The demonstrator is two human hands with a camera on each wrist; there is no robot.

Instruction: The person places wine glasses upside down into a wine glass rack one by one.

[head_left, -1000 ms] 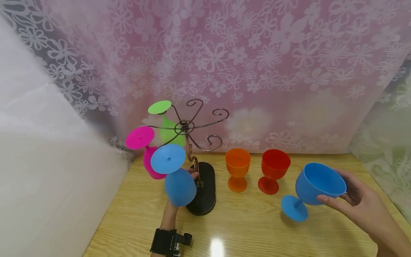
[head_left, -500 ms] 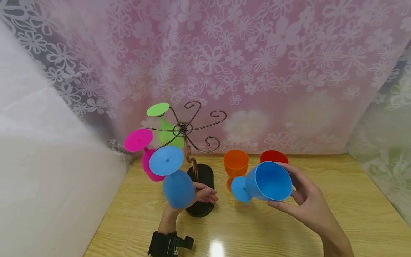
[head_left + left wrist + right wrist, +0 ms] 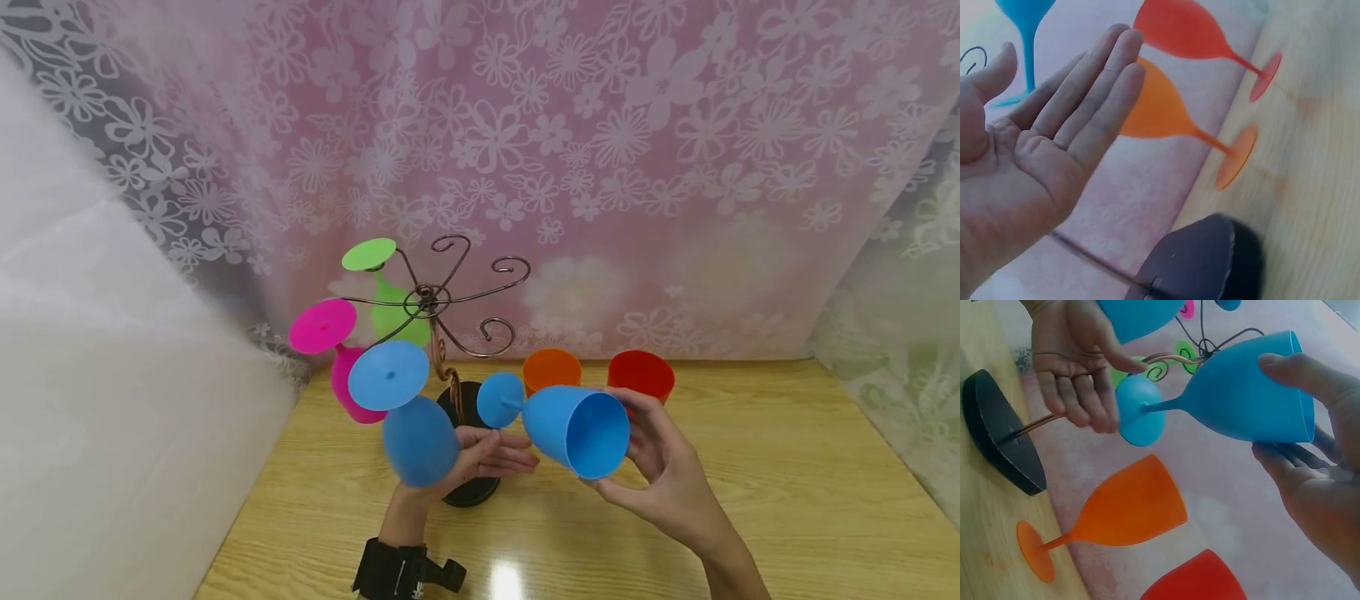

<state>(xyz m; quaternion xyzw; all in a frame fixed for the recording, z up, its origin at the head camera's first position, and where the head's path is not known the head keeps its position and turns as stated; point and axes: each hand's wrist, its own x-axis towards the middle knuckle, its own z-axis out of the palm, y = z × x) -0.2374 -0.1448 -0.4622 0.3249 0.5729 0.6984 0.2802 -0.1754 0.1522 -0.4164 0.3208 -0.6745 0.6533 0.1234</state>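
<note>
My right hand [image 3: 663, 471] grips a blue plastic goblet [image 3: 558, 425] by the bowl near its rim, thumb on one side and fingers on the other. The goblet is tipped on its side, its mouth toward me and its foot pointing left. My left hand [image 3: 487, 458] is stretched out, palm up with straight fingers, in front of the black base [image 3: 997, 431] of a wire stand. In the right wrist view the goblet's foot overlaps the left fingertips. A second blue goblet [image 3: 420, 437] hangs upside down from the stand [image 3: 427, 300] and covers part of the left hand.
Pink [image 3: 324, 327] and green [image 3: 390, 308] goblets hang upside down on the stand's left arms; several curled arms carry nothing. Orange [image 3: 1160, 103] and red [image 3: 1185, 28] goblets stand upright on the wooden table [image 3: 780, 467]. A flowered curtain [image 3: 585, 167] closes off the back.
My right hand has carried the blue goblet leftward from the table's right side, tipping it further over. My left hand has come away from the stand's post and opened out, palm up.
</note>
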